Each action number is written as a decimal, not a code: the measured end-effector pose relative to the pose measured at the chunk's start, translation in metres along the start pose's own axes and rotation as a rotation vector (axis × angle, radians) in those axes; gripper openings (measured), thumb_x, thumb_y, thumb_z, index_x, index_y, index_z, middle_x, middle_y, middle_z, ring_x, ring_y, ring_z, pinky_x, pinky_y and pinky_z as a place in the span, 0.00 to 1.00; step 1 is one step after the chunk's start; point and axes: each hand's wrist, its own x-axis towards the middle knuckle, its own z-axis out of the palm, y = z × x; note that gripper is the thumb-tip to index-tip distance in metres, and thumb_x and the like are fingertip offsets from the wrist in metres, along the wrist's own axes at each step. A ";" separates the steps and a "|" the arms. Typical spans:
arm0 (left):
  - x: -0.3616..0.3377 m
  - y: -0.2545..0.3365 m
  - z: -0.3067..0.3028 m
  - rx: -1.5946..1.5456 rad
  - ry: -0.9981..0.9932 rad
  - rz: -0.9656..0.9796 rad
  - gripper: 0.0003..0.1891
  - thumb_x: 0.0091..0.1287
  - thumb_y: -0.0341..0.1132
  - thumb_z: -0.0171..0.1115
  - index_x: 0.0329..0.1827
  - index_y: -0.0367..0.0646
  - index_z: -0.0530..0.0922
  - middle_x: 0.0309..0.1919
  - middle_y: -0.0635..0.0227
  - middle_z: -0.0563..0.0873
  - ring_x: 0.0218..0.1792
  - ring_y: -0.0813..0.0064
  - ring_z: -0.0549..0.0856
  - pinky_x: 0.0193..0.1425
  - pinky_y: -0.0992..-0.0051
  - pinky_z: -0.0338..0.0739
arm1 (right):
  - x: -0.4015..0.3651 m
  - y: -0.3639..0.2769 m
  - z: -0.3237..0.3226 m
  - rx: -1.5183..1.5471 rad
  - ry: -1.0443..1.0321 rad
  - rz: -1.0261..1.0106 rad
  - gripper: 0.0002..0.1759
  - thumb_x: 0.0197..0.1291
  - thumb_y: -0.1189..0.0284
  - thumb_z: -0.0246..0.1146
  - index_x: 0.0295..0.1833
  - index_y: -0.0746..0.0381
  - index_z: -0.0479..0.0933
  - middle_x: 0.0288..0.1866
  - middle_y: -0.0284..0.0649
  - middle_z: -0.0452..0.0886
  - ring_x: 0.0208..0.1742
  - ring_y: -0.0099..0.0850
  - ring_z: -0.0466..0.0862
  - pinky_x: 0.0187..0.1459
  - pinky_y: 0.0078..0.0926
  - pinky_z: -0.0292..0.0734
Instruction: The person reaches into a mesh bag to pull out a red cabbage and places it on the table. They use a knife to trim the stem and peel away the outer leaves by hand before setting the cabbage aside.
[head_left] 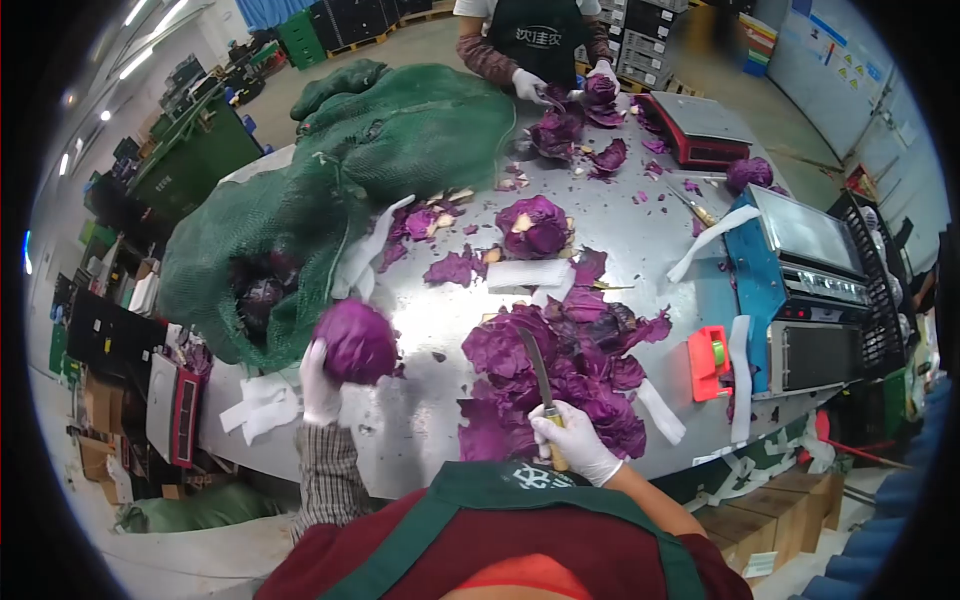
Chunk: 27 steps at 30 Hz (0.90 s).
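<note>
My gloved left hand (318, 385) holds a round red cabbage (356, 342) at its left side, over the metal table (400, 425). In my gloved right hand (577, 440) is a knife (540, 365), gripped by its yellowish handle with the blade pointing away from me. Beneath the blade lies a heap of loose purple cabbage leaves (590, 370). Beyond the heap rests another red cabbage with its cut stem showing (534, 226). White foam strips (525, 274) lie between that cabbage and the leaves.
Green mesh sacks (420, 130) cover the table's left and far side; one gapes with cabbages inside (262, 300). Across the table, a co-worker's gloved hands (565, 90) handle a cabbage. At right stand a blue weighing machine (765, 290), a red tape dispenser (707, 362) and a red scale (700, 130).
</note>
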 end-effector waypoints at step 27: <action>0.118 0.008 0.112 0.984 -0.171 0.711 0.22 0.61 0.51 0.67 0.43 0.38 0.84 0.36 0.58 0.86 0.40 0.70 0.85 0.45 0.71 0.78 | -0.015 -0.008 -0.012 -0.053 0.009 -0.213 0.09 0.68 0.73 0.56 0.51 0.64 0.71 0.28 0.40 0.77 0.22 0.27 0.77 0.25 0.23 0.74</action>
